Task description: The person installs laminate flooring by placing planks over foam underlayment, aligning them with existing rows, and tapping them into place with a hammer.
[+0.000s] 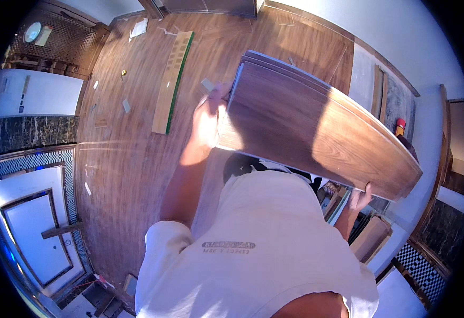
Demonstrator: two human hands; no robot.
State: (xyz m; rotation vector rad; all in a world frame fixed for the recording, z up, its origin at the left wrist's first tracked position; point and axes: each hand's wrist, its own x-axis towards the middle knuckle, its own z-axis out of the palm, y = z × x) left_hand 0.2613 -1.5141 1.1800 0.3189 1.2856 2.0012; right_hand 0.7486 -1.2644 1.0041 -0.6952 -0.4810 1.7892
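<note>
A stack of brown wood-grain flooring planks (295, 106) is held in front of my body, slanting down toward the right. My left hand (209, 114) is closed around its left end, the fingers partly hidden behind the planks. At the near edge, toward the right end, my right hand (360, 199) grips the stack with its thumb on the top face; its other fingers are mostly hidden underneath. Several plank edges show, slightly out of line, along the far side. Bright light falls across part of the upper plank.
A long box (171, 85) with a green side lies on the wood-grain floor (120, 175) at the far left. Scraps and a small yellow item (124, 73) are scattered around it. At the right, a red item (400, 127) sits by the bare grey strip. Cut boards (371, 238) stand at lower right.
</note>
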